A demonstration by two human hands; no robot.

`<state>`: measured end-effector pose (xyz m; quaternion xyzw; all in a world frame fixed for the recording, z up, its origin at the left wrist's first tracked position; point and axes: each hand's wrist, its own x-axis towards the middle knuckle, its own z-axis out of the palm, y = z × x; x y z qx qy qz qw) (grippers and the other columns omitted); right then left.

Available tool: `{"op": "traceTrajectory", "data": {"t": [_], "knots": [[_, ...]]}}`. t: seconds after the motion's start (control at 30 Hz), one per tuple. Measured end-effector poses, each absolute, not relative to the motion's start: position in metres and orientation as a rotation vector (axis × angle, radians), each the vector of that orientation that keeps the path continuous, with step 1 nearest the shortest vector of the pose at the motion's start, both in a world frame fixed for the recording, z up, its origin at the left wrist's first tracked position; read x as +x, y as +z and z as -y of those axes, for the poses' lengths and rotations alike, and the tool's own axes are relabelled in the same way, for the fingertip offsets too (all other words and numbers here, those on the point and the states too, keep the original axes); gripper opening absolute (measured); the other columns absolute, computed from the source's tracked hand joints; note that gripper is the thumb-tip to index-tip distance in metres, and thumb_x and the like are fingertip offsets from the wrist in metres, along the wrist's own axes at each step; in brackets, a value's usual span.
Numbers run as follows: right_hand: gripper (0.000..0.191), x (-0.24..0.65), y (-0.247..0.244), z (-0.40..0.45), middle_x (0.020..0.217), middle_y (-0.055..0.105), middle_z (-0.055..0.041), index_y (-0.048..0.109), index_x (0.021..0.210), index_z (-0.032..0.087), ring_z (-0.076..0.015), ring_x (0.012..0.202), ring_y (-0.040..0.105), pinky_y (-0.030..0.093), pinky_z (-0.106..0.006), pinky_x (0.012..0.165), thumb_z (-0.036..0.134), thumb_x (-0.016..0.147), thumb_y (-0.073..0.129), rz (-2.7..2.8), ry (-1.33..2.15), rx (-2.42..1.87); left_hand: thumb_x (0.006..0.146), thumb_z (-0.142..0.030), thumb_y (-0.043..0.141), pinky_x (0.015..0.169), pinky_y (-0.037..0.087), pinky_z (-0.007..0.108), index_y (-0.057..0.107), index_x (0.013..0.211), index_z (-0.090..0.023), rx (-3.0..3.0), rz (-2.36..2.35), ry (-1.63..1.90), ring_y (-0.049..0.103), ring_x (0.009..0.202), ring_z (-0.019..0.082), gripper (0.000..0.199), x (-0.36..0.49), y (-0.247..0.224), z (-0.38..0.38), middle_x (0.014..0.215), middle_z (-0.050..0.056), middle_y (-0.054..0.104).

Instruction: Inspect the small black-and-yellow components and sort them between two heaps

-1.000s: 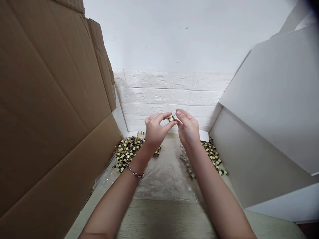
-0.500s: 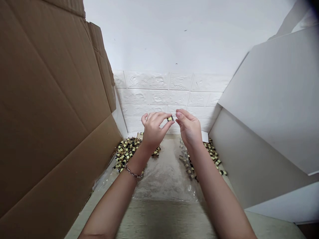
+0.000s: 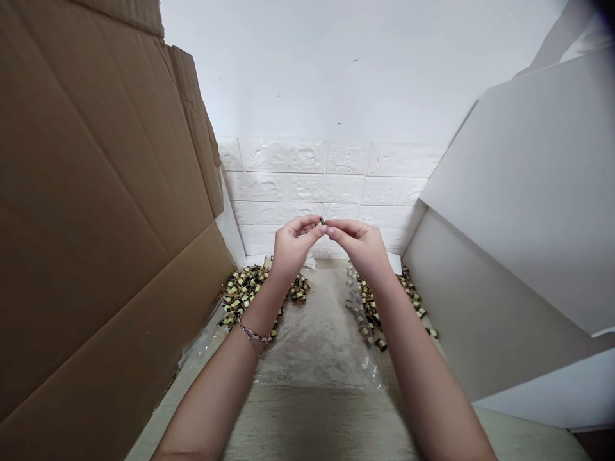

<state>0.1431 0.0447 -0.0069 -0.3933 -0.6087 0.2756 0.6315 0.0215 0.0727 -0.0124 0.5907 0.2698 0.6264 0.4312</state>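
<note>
A small transformer coil (image 3: 321, 221), black with yellow tape, is held up in front of the wall at the centre. My left hand (image 3: 293, 246) is closed, pinching it between thumb and forefinger. My right hand (image 3: 365, 246) is closed too, its thumb and forefinger pressed together at the coil's right side, fingertips meeting those of my left. The fingers cover most of the coil. A thin wire seems to rise above it. Below my left wrist lies a pile of similar coils (image 3: 243, 291), and another pile (image 3: 369, 307) lies by my right forearm.
Clear plastic sheeting (image 3: 317, 346) covers part of the table (image 3: 307, 422) between the piles. A tall brown cardboard panel (image 3: 106, 230) stands at the left, white panels (image 3: 523, 179) at the right. A white brick-patterned wall (image 3: 283, 155) closes the back.
My right hand has moved left, bringing its fingertips against the coil. The coil has turned and tilted in my left fingers and moved slightly left; less of its yellow face shows.
</note>
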Motion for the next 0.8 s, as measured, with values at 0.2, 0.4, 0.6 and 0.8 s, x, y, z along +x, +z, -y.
{"op": "traceTrajectory", "data": {"t": [0.2,0.4,0.6,0.8], "knots": [[0.016,0.146,-0.015,-0.049,0.081,0.068,-0.0013,0.067,0.080,0.022,-0.0159,0.077,0.061,0.046,-0.030,0.073,0.030,0.070,0.058,1.532,0.280,-0.994,0.059,-0.028,0.069,0.079,0.037,0.024,0.064,0.076,-0.016,1.323,-0.594,1.418,0.054,0.081,0.012,0.021,0.021,-0.019,-0.080,0.080,0.001,0.063],[0.013,0.148,-0.017,-0.050,0.075,0.067,-0.0009,0.065,0.076,0.019,-0.0132,0.069,0.059,0.045,-0.026,0.066,0.026,0.072,0.054,1.609,0.057,-1.065,0.071,-0.034,0.058,0.068,0.036,0.018,0.062,0.081,-0.017,1.176,-0.446,1.133,0.049,0.066,0.005,0.020,0.024,-0.028,-0.082,0.074,-0.001,0.059],[0.012,0.149,-0.016,-0.050,0.070,0.065,0.0001,0.064,0.073,0.019,-0.0115,0.064,0.056,0.043,-0.024,0.063,0.024,0.071,0.052,1.633,0.019,-1.096,0.074,-0.041,0.054,0.066,0.037,0.019,0.057,0.089,-0.017,1.027,-0.429,0.957,0.053,0.075,0.008,0.028,0.023,-0.032,-0.084,0.088,0.002,0.060],[0.011,0.149,-0.017,-0.050,0.068,0.063,0.0004,0.062,0.072,0.018,-0.0109,0.063,0.055,0.042,-0.023,0.062,0.022,0.071,0.052,1.635,-0.002,-1.074,0.074,-0.037,0.055,0.065,0.038,0.021,0.056,0.085,-0.018,1.013,-0.416,0.916,0.053,0.076,0.009,0.022,0.019,-0.033,-0.088,0.084,0.001,0.059]]}}
